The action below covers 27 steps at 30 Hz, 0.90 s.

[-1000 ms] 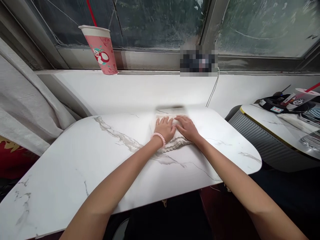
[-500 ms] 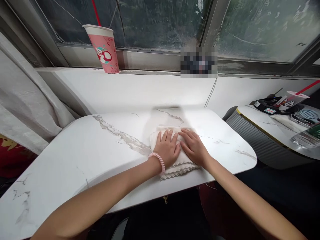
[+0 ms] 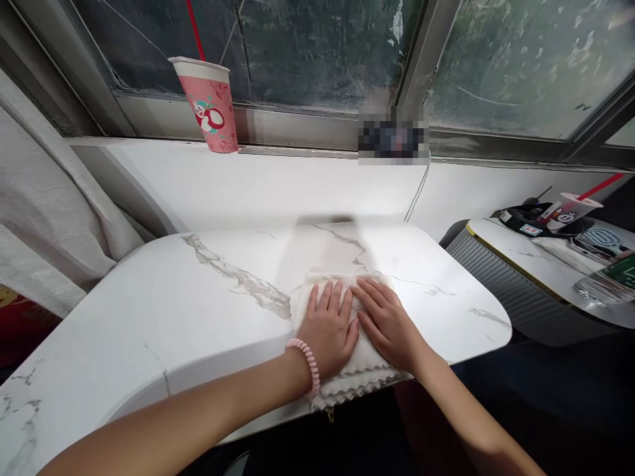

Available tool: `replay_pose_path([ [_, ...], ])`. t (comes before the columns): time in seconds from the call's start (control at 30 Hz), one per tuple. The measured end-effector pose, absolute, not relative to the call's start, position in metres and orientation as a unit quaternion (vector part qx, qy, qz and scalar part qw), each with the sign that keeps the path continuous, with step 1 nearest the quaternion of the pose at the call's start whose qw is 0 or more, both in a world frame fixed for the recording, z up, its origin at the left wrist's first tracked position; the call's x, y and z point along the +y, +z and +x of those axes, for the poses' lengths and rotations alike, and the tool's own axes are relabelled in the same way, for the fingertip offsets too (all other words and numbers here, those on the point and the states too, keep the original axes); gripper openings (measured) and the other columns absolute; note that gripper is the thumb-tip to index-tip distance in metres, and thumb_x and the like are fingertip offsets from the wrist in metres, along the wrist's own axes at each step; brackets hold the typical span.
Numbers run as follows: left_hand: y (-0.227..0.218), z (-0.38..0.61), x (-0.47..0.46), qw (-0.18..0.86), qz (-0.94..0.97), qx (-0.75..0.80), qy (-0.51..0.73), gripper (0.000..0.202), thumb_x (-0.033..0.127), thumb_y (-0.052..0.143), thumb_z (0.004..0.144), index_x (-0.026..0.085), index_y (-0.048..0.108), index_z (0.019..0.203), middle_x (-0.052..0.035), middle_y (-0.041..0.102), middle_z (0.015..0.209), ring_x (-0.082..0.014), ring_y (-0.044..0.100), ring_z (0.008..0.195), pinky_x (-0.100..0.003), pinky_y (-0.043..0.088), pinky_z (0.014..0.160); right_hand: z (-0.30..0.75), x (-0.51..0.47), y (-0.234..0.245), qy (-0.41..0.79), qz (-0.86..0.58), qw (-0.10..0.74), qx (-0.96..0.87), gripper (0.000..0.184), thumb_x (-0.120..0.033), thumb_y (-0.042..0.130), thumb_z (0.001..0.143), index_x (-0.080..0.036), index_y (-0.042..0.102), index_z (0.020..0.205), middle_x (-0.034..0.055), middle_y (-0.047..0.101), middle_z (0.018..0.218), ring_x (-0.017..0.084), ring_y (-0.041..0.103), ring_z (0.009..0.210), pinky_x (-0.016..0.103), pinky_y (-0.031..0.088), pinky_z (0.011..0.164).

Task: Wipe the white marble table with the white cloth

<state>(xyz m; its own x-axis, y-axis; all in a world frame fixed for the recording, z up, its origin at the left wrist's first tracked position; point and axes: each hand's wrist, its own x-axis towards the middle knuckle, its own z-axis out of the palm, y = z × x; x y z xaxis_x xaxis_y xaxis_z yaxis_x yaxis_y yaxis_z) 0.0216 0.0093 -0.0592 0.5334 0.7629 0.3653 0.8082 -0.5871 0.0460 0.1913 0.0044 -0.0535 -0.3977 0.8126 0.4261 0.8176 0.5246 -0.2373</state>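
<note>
A folded white cloth (image 3: 364, 354) with a wavy edge lies on the white marbled table (image 3: 238, 251), reaching its front edge. My left hand (image 3: 330, 327) rests flat on the cloth's left half, fingers stretched out, with a pink coiled band (image 3: 310, 360) around the wrist. Flat on the right half is my right hand (image 3: 387, 324), its fingers extended and angled toward the left hand. Both palms press on the cloth from above; neither hand grips it.
A pink paper cup (image 3: 215, 122) with a red straw stands on the window ledge. A blurred-out object (image 3: 393, 135) is farther right there. On a second table at right are another cup (image 3: 573, 210) and a plastic bottle (image 3: 608, 281). A pale curtain (image 3: 44, 185) hangs at left.
Both hands and the cloth have slid toward me, down to the table's front edge. The hands stay flat on the cloth. The view has shifted slightly.
</note>
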Motion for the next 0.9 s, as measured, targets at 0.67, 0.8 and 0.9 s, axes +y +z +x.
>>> replay_pose_path([
  [0.67, -0.055, 0.018, 0.003, 0.034, -0.872, -0.454, -0.177, 0.053, 0.038, 0.035, 0.097, 0.007, 0.049, 0.138, -0.02, 0.047, 0.146, -0.0365, 0.04, 0.137, -0.057, 0.031, 0.112, 0.192, -0.02, -0.04, -0.035, -0.426, 0.414, -0.804, 0.039, -0.01, 0.045, 0.092, -0.025, 0.054, 0.126, 0.0081, 0.063, 0.123, 0.022, 0.057, 0.121, 0.054, 0.033, 0.114],
  [0.8, -0.054, 0.018, 0.0, 0.04, -0.878, -0.448, -0.164, 0.054, 0.037, 0.035, 0.097, 0.005, 0.049, 0.139, -0.0215, 0.047, 0.145, -0.0372, 0.042, 0.135, -0.055, 0.032, 0.112, 0.188, -0.03, -0.039, 0.019, -0.45, 0.325, -0.832, 0.038, -0.016, 0.047, 0.092, -0.023, 0.052, 0.13, 0.0102, 0.06, 0.128, 0.024, 0.053, 0.125, 0.051, 0.042, 0.108],
  [0.9, -0.05, 0.018, -0.002, 0.051, -0.885, -0.441, -0.138, 0.055, 0.035, 0.039, 0.095, 0.0, 0.049, 0.137, -0.0252, 0.048, 0.143, -0.0389, 0.044, 0.133, -0.053, 0.034, 0.111, 0.181, -0.032, -0.045, 0.025, -0.462, 0.295, -0.836, 0.043, -0.019, 0.045, 0.093, -0.021, 0.047, 0.136, 0.0125, 0.055, 0.136, 0.026, 0.049, 0.13, 0.053, 0.041, 0.109],
])
